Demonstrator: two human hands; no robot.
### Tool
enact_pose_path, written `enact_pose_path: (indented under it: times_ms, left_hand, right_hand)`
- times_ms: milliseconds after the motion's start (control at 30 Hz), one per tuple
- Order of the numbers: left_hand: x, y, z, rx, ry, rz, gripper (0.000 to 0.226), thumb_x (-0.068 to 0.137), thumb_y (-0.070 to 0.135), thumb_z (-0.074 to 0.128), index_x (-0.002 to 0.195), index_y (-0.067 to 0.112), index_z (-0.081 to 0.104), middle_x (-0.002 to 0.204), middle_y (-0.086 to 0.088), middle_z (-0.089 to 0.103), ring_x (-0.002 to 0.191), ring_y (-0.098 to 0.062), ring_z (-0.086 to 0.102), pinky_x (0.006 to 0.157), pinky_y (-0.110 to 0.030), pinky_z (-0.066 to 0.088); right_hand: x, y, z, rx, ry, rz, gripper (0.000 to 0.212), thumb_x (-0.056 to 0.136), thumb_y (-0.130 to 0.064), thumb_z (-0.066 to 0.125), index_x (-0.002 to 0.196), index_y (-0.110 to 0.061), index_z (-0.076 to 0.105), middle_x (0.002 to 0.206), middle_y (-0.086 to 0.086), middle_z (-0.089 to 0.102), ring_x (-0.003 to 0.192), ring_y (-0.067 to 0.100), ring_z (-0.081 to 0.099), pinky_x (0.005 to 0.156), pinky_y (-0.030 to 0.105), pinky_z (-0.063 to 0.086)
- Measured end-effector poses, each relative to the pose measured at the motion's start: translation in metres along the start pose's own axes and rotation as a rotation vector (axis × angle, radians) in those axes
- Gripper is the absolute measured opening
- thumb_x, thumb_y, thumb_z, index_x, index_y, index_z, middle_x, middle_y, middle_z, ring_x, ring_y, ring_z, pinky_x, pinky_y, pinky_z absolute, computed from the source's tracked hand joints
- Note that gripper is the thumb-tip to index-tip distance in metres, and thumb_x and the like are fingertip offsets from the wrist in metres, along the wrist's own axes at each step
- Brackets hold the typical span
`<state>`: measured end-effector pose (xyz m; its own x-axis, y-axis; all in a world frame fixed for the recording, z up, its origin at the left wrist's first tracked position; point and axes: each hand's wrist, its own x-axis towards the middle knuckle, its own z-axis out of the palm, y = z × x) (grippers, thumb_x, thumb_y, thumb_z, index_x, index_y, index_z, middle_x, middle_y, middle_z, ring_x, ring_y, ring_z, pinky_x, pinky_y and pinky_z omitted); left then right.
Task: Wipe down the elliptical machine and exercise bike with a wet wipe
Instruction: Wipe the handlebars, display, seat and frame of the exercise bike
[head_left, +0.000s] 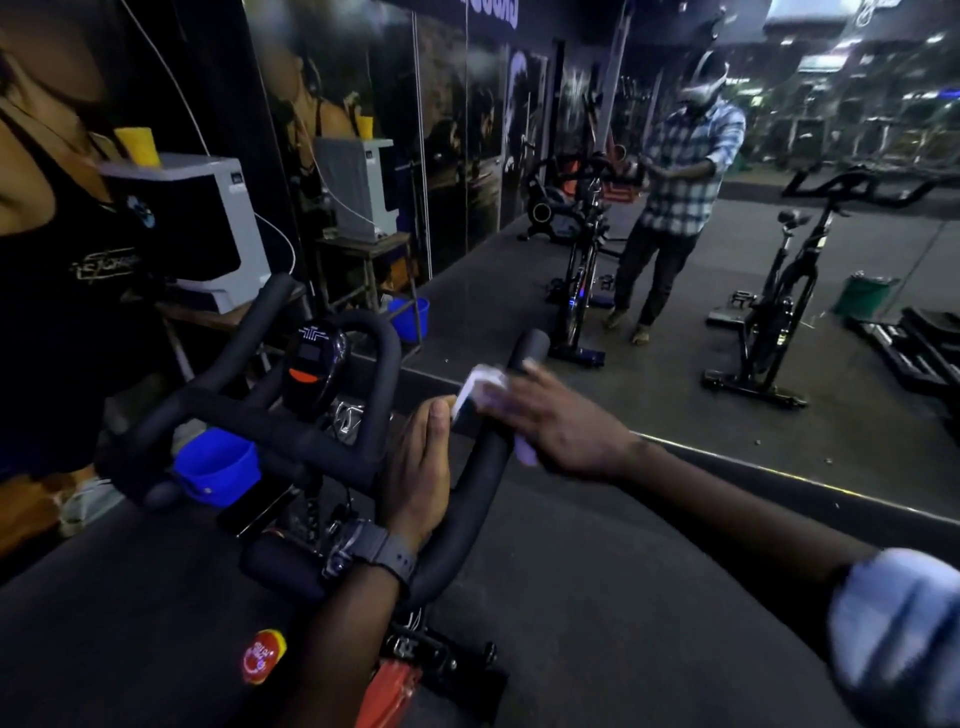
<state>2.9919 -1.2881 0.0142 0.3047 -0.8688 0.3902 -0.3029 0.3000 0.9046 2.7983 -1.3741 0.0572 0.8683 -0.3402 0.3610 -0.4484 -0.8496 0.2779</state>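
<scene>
Wipe (480, 387) is thin, limp and wet, so best pinned flat under the fingers: right hand (558, 423) presses it onto the padded handlebar (470, 483), left hand (421, 467) lies open just beside, fingers straight.

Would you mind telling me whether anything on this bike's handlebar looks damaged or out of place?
Nothing stands out. The handlebar looks intact, the right hand presses the wet wipe onto it, and the left hand steadies the bar.

Dark gym floor (597, 561) carries the exercise bike (363, 457); blue bucket (410, 316) and wooden table (363, 244) stand farther back.
</scene>
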Motion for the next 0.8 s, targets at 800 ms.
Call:
enact_pose_path:
  times_ms: [800]
  left_hand:
    - [0.063, -0.003, 0.028, -0.397, -0.253, -0.249, 0.081, 0.079, 0.088, 0.026, 0.123, 0.032, 0.062, 0.131, 0.006, 0.066, 0.128, -0.012, 0.058, 0.116, -0.049, 0.039]
  right_hand:
    - [0.036, 0.005, -0.034, -0.1, 0.195, 0.454, 0.021, 0.088, -0.025, 0.05, 0.087, -0.015, 0.069, 0.085, 0.007, 0.059, 0.077, 0.033, 0.053, 0.063, 0.042, 0.042]
